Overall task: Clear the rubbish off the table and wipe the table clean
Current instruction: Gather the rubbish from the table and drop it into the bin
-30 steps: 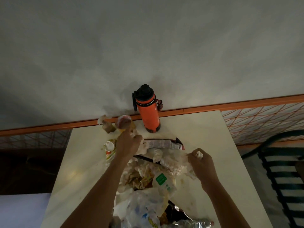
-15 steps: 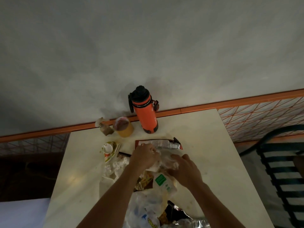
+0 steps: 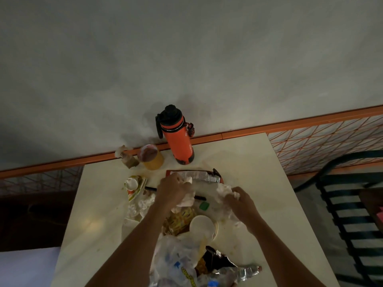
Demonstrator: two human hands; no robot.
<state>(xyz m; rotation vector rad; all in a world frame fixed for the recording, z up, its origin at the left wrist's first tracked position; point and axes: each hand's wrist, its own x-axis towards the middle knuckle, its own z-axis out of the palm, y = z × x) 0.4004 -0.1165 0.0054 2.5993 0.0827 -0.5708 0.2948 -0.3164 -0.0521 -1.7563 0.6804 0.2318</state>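
L hand [image 3: 175, 189] over the mid worktop [image 3: 244, 162], grip curled tight round a wad of white tissue [image 3: 187, 200] – wad pokes out below & right of the knuckles. R hand [image 3: 241, 201] off to its right, well apart, grip closed on another crumpled tissue clump [image 3: 224, 189] sticking out past the fingertips. Black pen [image 3: 151, 188] runs under the L grip, its far end showing between the two hands; green lid [image 3: 204, 206] lies between them too. Just beyond the L grip: flat snack wrapper [image 3: 204, 176]. Further beyond, by the wall – orange bottle [image 3: 179, 139], upright, w/ a yellow cup [image 3: 152, 157] & small brown bit of rubbish [image 3: 128, 159] to its left. Left of the L grip: crushed paper cup [image 3: 133, 186]. Nearer the body than both grips: white paper cup [image 3: 202, 226], yellow wrapper [image 3: 179, 221], clear plastic bag [image 3: 176, 259], foil packet [image 3: 240, 271]. Worktop stained near the R wrist.
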